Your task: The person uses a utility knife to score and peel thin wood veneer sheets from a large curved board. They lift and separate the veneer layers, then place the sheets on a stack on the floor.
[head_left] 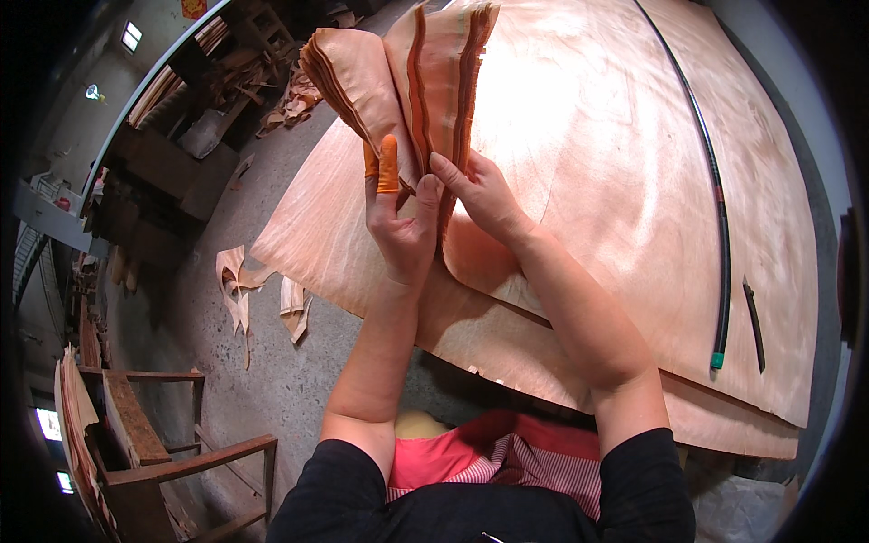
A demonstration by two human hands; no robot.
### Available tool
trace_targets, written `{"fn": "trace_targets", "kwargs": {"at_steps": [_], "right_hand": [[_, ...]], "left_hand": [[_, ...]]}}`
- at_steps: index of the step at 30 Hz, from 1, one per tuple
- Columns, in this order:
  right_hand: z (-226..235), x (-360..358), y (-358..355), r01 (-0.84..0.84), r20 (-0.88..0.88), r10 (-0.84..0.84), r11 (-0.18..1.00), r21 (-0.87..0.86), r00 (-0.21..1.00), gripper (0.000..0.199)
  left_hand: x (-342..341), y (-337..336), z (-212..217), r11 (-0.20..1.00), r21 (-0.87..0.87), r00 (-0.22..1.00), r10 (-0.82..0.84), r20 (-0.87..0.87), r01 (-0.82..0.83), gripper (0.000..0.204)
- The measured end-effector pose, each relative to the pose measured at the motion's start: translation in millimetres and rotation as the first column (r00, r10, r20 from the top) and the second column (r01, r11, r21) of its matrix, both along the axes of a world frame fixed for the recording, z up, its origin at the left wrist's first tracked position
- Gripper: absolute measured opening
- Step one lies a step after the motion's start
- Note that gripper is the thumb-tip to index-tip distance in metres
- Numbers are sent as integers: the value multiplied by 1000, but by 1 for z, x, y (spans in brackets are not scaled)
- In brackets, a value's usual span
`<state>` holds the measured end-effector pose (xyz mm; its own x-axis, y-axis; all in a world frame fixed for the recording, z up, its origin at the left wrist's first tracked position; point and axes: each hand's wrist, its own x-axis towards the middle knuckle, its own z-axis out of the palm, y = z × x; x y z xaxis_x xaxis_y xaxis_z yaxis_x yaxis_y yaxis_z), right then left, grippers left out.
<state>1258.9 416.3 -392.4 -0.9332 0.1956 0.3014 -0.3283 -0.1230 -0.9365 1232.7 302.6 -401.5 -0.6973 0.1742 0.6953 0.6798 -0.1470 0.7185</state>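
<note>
Thin wood sheets, held as a fanned bundle between two bare hands.
From where I stand, the bundle of thin wood sheets is raised above the near left part of a broad spread of large pale sheets, its upper end parted into separate leaves. The left hand, with orange finger covers on two fingers, grasps the bundle's lower left side; the right hand grips it from the right, thumb across the near face. On the large sheets, well to the right, lie a long black rod with a green end and, beside it, a short dark stick. Torn scraps lie on the grey floor; a rusty frame stands at lower left.
</note>
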Motion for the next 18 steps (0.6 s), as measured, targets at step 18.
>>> {"fn": "trace_targets", "kwargs": {"at_steps": [18], "right_hand": [[2, 2, 0, -22, 7, 23, 1000, -5, 1000, 35]], "left_hand": [[-2, -1, -1, 999, -10, 999, 35, -34, -35, 47]]}}
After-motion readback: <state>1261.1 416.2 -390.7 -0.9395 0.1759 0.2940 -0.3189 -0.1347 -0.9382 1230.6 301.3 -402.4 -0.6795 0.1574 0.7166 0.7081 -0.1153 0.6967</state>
